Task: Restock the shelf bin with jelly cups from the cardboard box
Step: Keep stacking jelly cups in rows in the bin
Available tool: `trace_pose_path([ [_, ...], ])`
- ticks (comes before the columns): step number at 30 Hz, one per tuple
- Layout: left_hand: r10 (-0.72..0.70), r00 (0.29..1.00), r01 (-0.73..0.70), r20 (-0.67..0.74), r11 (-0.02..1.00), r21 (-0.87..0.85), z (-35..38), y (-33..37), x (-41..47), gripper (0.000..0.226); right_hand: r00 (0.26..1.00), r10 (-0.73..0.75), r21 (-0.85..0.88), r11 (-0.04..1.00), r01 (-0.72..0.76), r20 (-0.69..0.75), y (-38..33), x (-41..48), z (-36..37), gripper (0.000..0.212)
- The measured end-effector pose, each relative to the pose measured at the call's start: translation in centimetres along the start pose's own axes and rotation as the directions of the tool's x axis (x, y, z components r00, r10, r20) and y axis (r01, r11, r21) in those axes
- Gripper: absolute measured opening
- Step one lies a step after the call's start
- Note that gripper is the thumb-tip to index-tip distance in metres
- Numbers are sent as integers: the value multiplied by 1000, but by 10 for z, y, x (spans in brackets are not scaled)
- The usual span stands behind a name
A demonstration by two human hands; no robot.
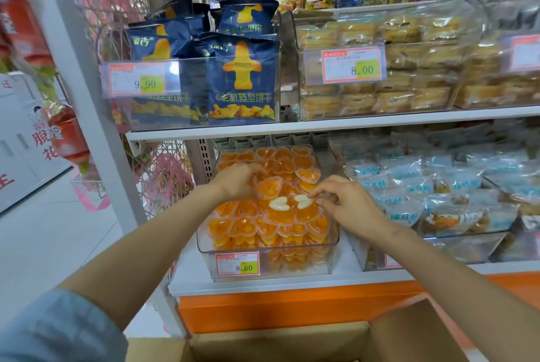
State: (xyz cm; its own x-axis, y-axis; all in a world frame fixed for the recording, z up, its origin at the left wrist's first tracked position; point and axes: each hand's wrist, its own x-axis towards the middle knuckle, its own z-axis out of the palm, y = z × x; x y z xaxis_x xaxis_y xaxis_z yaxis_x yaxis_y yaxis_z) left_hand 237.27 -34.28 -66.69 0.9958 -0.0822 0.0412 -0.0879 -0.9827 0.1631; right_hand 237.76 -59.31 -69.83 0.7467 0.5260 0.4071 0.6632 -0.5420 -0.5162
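**Hands in a brimming bin**

The right hand [347, 202] pinches a white-faced jelly cup [303, 200] by its edge. The left hand [235, 183] curls onto jelly cups [304, 162] behind, grip unclear. The bin [335, 240] is heaped to its rim, the upper shelf [292, 128] overhead. The cardboard box [280, 341] lies open below.

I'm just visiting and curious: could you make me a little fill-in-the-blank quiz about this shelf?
The price tag on the jelly cup bin reads ____.
The orange jelly cups are shaped like ____.
The cup that the right hand pinches is ____, not orange.
The blue bags are priced ____.
Missing words: 8.60; hearts; white; 9.90.
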Motion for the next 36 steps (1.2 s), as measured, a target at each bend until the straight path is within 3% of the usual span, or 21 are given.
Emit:
trace_pose_path([
  [4, 26, 993, -18, 119, 998, -64, -4, 7, 7, 68, 1000, 4, 18, 1000, -4, -4, 2, 1, -1, 19],
  [10, 3, 969, 44, 249, 982, -184, -10, 14, 16, 53, 1000, 7, 8, 1000, -7, -8, 2, 2, 0, 19],
  [15, -32, 972, 121, 234, 919, -376, -5, 16, 18, 48, 1000, 10, 29, 1000, -10, -4, 2, 3, -1, 19],
  [21, -203, 947, 313, 247, 750, -583, 4, 18, 21, 6, 1000, 8, 40, 999, -7, -13, 1, 4, -1, 18],
  [25, -359, 898, 428, 257, 565, -706, 9, 29, 29, 12, 1000, 13, 32, 999, -13, -6, 1, 4, 0, 18],
  [28, -416, 873, 441, 254, 454, -774, 12, 41, 33, 4, 1000, -2, 34, 999, 2, -8, 2, 4, 0, 19],
  [30, -465, 853, 440, 236, 399, -805, 17, 46, 36, 10, 1000, -6, 38, 999, 6, -12, 2, 4, 0, 19],
  [33, -517, 837, 425, 177, 411, -807, 26, 48, 43, 29, 1000, -7, 33, 999, 7, -14, 3, 4, 0, 19],
  [36, -572, 815, 418, 95, 466, -780, 30, 47, 44, 23, 1000, -11, 21, 1000, 12, -13, 3, 5, 0, 19],
])
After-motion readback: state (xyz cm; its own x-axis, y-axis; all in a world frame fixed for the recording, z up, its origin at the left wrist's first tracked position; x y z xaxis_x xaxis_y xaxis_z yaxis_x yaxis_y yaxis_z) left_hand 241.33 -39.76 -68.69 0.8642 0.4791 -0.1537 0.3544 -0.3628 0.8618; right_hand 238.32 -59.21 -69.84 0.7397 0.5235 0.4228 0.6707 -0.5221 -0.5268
